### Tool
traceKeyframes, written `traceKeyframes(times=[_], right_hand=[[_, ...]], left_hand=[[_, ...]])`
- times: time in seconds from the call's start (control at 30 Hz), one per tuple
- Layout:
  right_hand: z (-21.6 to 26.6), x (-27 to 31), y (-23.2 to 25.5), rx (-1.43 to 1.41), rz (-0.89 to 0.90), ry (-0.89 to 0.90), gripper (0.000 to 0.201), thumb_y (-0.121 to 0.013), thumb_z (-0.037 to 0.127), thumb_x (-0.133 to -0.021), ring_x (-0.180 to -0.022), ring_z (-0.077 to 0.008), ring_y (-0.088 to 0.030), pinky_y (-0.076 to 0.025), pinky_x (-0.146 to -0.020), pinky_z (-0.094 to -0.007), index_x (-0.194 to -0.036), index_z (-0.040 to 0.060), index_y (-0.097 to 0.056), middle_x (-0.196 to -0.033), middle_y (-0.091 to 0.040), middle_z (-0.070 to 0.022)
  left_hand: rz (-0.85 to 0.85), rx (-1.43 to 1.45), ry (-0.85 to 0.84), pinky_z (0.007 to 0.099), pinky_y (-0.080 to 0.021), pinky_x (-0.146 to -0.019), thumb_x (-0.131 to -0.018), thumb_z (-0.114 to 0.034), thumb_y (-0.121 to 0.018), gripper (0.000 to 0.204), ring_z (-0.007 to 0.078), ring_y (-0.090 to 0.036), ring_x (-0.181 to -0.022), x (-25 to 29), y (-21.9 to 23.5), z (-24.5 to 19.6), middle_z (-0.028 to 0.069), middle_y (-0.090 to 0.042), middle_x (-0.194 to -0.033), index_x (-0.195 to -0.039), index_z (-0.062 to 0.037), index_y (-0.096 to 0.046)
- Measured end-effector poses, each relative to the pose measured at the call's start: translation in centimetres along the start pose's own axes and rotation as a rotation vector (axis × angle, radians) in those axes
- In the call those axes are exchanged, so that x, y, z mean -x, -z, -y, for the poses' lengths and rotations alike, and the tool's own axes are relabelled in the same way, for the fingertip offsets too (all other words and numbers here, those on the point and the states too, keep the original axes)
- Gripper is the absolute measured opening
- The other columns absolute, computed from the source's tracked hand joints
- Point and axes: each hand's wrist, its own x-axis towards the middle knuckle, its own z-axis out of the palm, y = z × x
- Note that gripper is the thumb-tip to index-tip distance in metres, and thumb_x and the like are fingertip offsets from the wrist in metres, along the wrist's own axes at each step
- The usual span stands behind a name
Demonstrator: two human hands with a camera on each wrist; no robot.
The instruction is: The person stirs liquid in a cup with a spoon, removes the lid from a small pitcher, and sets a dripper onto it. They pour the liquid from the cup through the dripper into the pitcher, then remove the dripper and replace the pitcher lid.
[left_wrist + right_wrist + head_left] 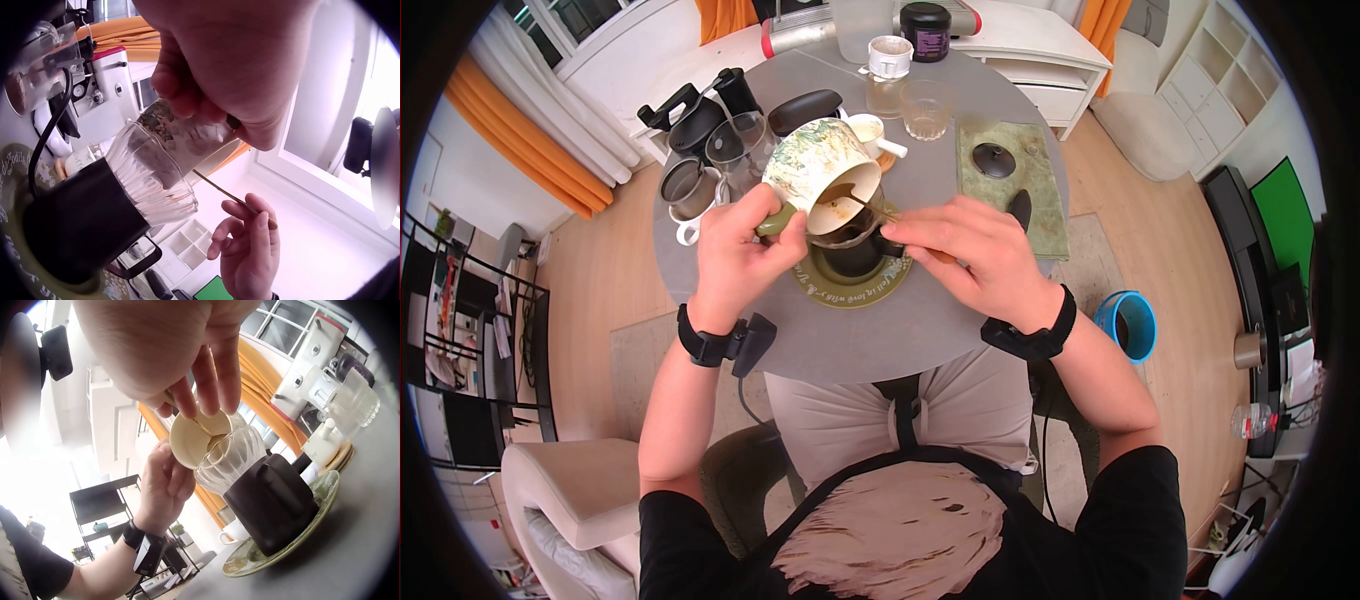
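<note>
The left hand point(745, 240) grips the green handle of a patterned cup point(815, 160), tilted with its mouth over a ribbed glass piece point(150, 175). Between thumb and fingers, the right hand point(980, 255) pinches a thin spoon point(228, 195) whose far end is inside the cup, as the right wrist view shows. The glass piece sits on top of a black mug point(272, 503), which stands on a green plate point(240, 567) with lettering. Brown residue shows on the cup's inner wall in the head view.
Glass tumblers point(926, 112), a white cup point(890, 58) and a black jar point(926, 32) stand at the back. Black-handled vessels point(690, 187) are at the left. On the right lies a green mat point(1040, 160) with a dark lid point(993, 160). A blue bin point(1127, 326) is on the floor.
</note>
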Motion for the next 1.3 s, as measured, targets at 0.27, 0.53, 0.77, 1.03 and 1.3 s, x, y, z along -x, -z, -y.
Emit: traceKeyframes(times=[0.27,0.53,0.77,1.03,1.3], right_hand=[[0.5,0.0,0.4,-0.096,-0.059,-0.063,0.025,-0.072,0.004,-0.084,-0.076,-0.021,-0.065,-0.052,-0.067,-0.0316,-0.108,0.0101,-0.073,-0.096,-0.073,-0.0049],[1.2,0.6,1.7,-0.157,-0.043,-0.08,0.021,-0.07,0.001,-0.085,-0.074,-0.0204,-0.065,-0.05,-0.065,-0.0305,-0.105,0.007,-0.073,-0.093,-0.073,-0.0057],[1.1,0.7,1.9,-0.153,-0.058,-0.069,0.021,-0.069,0.0,-0.084,-0.072,-0.0198,-0.065,-0.05,-0.065,-0.0297,-0.104,0.0065,-0.074,-0.091,-0.073,-0.006],[1.2,0.9,1.9,-0.145,-0.062,-0.118,0.021,-0.068,-0.001,-0.085,-0.071,-0.0192,-0.064,-0.049,-0.064,-0.0294,-0.104,0.0063,-0.074,-0.088,-0.072,-0.0057],[1.5,0.7,2.0,-0.145,-0.059,-0.161,0.021,-0.068,-0.002,-0.085,-0.07,-0.0191,-0.064,-0.049,-0.063,-0.0294,-0.104,0.0062,-0.074,-0.086,-0.071,-0.0061]], left_hand=[[-0.014,-0.02,-0.004,0.0276,-0.036,-0.047,-0.076,-0.005,-0.072,0.027,0.0161,-0.041,-0.049,0.1,-0.3,-0.5,0.0076,-0.047,-0.059,-0.072,-0.0041,-0.045],[-0.043,-0.072,-0.061,0.0279,-0.038,-0.045,-0.076,-0.008,-0.076,0.028,0.0179,-0.048,-0.044,-0.1,0.2,-0.5,0.0061,-0.048,-0.054,-0.071,-0.0048,-0.048],[-0.05,-0.079,-0.078,0.0288,-0.038,-0.045,-0.076,-0.008,-0.076,0.028,0.0186,-0.047,-0.044,-0.1,0.0,-0.5,0.007,-0.049,-0.055,-0.071,-0.0047,-0.048],[-0.066,-0.114,-0.081,0.0296,-0.039,-0.045,-0.076,-0.008,-0.076,0.028,0.02,-0.049,-0.045,-0.1,-0.1,-0.4,0.007,-0.049,-0.055,-0.071,-0.0051,-0.048],[-0.074,-0.116,-0.049,0.0294,-0.04,-0.045,-0.076,-0.009,-0.076,0.028,0.0195,-0.05,-0.044,0.1,0.0,-0.5,0.007,-0.048,-0.052,-0.072,-0.0059,-0.049]])
